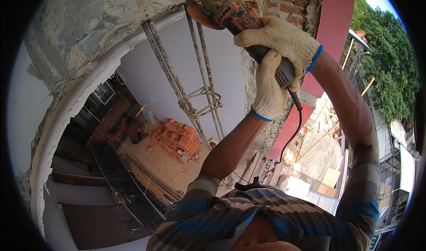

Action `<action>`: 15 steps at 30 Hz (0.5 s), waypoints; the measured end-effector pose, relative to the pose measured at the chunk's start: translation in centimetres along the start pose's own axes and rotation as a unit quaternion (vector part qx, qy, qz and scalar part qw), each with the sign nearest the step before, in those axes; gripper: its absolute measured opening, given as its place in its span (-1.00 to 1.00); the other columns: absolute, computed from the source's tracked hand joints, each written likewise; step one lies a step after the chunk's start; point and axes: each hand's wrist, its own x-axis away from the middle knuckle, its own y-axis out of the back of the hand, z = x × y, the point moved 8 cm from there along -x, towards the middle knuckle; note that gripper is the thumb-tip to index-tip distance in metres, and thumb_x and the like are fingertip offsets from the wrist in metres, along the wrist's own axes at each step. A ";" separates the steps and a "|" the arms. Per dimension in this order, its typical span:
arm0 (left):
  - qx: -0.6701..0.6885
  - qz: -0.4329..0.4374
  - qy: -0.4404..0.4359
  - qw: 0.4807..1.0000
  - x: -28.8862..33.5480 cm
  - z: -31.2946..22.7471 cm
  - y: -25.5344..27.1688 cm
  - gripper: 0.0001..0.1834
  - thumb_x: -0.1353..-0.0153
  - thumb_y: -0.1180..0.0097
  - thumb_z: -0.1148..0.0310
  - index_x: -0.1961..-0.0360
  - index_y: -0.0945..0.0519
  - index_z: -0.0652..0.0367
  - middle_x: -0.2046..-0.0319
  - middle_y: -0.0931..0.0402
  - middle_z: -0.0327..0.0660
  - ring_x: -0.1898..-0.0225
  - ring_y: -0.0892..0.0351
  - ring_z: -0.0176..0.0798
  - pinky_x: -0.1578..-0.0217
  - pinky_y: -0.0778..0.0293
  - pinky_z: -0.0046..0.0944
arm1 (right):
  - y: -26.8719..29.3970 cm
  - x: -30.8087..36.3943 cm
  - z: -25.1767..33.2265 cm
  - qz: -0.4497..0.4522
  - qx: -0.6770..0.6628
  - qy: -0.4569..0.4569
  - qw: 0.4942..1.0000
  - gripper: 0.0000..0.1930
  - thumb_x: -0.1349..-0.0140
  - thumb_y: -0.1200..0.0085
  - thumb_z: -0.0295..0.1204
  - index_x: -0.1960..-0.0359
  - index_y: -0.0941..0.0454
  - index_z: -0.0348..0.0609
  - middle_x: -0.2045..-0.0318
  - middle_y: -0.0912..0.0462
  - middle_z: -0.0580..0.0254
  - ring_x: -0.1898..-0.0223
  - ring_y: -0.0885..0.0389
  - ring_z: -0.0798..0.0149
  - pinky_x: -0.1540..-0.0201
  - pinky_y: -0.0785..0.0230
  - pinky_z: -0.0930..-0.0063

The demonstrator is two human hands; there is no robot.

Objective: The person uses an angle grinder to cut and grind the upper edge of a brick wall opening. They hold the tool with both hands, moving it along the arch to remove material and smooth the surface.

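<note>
Both my hands, in beige knit gloves with blue cuffs, hold a worn red and black angle grinder (242, 22) overhead. My right hand (284, 40) is wrapped over the middle of its body. Lower down, my left hand (270, 86) closes around the rear grip. The brown grinder disc (200, 16) meets or nearly meets the top of a rusty steel bar, just under the broken concrete; actual contact is unclear. Several rebar rods (165, 63), joined by bent ties, slant down from that concrete. A black power cord (300, 117) runs from the grinder's end toward my chest.
Broken concrete (93, 29) frames the opening on the left and above. Exposed brickwork (284, 2) and a red column (333, 24) stand to the right. Far below are stacked orange bricks (177, 137), long boards (146, 180) and a crouching person (137, 131).
</note>
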 end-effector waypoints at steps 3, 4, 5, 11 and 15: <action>-0.003 0.009 0.002 1.000 0.0 0.0 -0.1 -0.54 -0.53 0.01 -0.21 0.02 -0.54 -0.03 0.33 -0.61 -0.29 0.44 -0.58 -0.37 0.59 -0.36 -0.33 | -0.9 0.4 -1.6 0.080 -0.069 -0.134 0.985 -0.69 -0.44 -0.16 -0.18 -0.17 -0.70 0.51 0.09 -0.73 0.14 0.15 -0.78 0.06 0.07 -0.68 0.18; -0.003 0.012 0.003 1.000 0.0 0.0 -0.1 -0.54 -0.53 0.01 -0.21 0.02 -0.54 -0.03 0.33 -0.61 -0.29 0.44 -0.58 -0.37 0.59 -0.36 -0.33 | -0.6 0.4 -1.4 0.066 -0.091 -0.129 0.985 -0.68 -0.44 -0.15 -0.20 -0.18 -0.69 0.50 0.08 -0.73 0.14 0.14 -0.78 0.05 0.06 -0.68 0.18; -0.003 0.016 0.004 1.000 0.0 0.0 -0.2 -0.54 -0.53 0.01 -0.21 0.02 -0.54 -0.03 0.33 -0.61 -0.29 0.44 -0.58 -0.37 0.59 -0.37 -0.33 | -0.1 0.3 -0.5 0.043 -0.041 -0.082 0.995 -0.68 -0.44 -0.15 -0.21 -0.18 -0.69 0.50 0.07 -0.73 0.13 0.13 -0.78 0.05 0.05 -0.68 0.18; -0.003 0.014 0.007 1.000 0.0 0.0 -0.1 -0.54 -0.53 0.01 -0.20 0.02 -0.54 -0.03 0.34 -0.60 -0.27 0.43 -0.58 -0.35 0.59 -0.35 -0.33 | 0.0 0.4 -0.1 0.025 0.007 -0.041 0.999 -0.67 -0.45 -0.14 -0.24 -0.19 -0.69 0.51 0.04 -0.72 0.11 0.10 -0.78 0.04 0.04 -0.68 0.18; -0.003 0.011 0.008 1.000 0.0 0.1 -0.1 -0.53 -0.52 0.00 -0.21 0.01 -0.54 -0.02 0.34 -0.60 -0.27 0.44 -0.58 -0.35 0.58 -0.34 -0.34 | -0.2 0.0 -0.1 0.019 -0.016 -0.019 1.000 -0.67 -0.44 -0.15 -0.23 -0.19 -0.69 0.52 0.08 -0.72 0.11 0.13 -0.78 0.05 0.06 -0.69 0.17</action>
